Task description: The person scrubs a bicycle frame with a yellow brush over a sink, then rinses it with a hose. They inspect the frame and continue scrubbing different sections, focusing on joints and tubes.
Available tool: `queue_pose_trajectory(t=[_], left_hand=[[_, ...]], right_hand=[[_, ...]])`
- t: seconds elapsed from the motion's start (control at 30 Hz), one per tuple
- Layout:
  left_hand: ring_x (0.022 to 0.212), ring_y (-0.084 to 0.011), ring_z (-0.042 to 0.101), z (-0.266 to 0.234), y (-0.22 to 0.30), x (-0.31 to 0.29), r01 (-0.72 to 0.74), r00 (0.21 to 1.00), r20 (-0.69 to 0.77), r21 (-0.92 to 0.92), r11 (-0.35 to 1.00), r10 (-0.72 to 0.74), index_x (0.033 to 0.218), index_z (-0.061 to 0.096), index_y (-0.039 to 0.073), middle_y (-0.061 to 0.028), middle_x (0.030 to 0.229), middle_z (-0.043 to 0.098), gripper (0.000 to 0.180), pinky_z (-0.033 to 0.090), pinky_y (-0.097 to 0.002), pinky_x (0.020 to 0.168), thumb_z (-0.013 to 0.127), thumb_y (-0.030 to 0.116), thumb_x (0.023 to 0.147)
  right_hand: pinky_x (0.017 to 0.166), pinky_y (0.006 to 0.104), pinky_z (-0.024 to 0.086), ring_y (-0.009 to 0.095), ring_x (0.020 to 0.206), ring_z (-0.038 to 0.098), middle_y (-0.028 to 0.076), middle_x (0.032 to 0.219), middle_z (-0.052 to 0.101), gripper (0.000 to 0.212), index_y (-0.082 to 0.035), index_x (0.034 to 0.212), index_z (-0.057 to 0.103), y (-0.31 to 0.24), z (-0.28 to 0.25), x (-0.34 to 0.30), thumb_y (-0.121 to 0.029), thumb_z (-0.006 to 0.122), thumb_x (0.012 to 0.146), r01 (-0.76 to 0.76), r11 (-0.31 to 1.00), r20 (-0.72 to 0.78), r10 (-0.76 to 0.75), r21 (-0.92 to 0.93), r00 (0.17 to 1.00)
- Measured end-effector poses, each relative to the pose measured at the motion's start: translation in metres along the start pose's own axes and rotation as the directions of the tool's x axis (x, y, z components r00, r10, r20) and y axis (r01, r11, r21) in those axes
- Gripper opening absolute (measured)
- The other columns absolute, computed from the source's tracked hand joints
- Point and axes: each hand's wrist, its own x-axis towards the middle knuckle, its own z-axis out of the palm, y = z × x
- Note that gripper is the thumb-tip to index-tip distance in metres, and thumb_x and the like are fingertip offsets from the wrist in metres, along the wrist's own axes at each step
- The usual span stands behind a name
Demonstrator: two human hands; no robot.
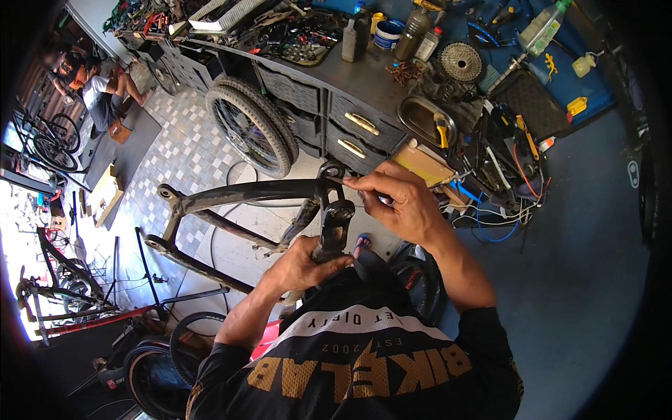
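A worn black bicycle rear triangle [252, 190] stretches across the middle in front of me, its forked dropout ends to the left. My left hand [301, 267] is closed around its near end, close to my waist. At the pivot lugs [337, 210] on the right end, my right hand [397, 201] has its index finger stretched to the upper lug and its other fingers curled in. Something thin may sit at that fingertip, but it is too small to name.
Beyond the frame part stands a dark workbench [308, 77] with drawers, bottles, a cassette [462, 61], a metal tray [420, 115] and many tools. Two wheels [248, 126] lean against it. Bikes and parts crowd the left; people [105, 98] sit at the far left.
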Motion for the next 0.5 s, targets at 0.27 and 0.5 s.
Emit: queue_pose_trajectory(t=[0.27, 0.5], left_hand=[[0.068, -0.0078, 0.062, 0.003, -0.011, 0.003, -0.259, 0.966, -0.046, -0.164, 0.952, 0.255, 0.099, 0.072, -0.002, -0.0034, 0.075, 0.071, 0.016, 0.05, -0.0272, 0.063, 0.074, 0.014, 0.097], [0.065, -0.0082, 0.063, 0.002, -0.014, 0.003, -0.224, 0.975, -0.047, -0.169, 0.96, 0.219, 0.094, 0.077, -0.001, -0.0023, 0.074, 0.07, 0.016, 0.05, -0.0264, 0.06, 0.081, 0.014, 0.09]], right_hand=[[0.07, 0.0245, 0.05, 0.007, 0.08, 0.059, 0.001, 0.096, 0.067, 0.029, 0.002, 0.126, 0.066, 0.01, 0.011, -0.008, -0.012, 0.068, 0.101, -0.179, 0.718, 0.069, 0.179, 0.672, 0.981], [0.062, 0.0304, 0.051, 0.015, 0.071, 0.062, 0.002, 0.088, 0.065, 0.032, -0.016, 0.11, 0.081, -0.015, -0.024, -0.012, -0.002, 0.076, 0.082, 0.081, 0.978, -0.13, -0.108, -0.192, 0.986]])
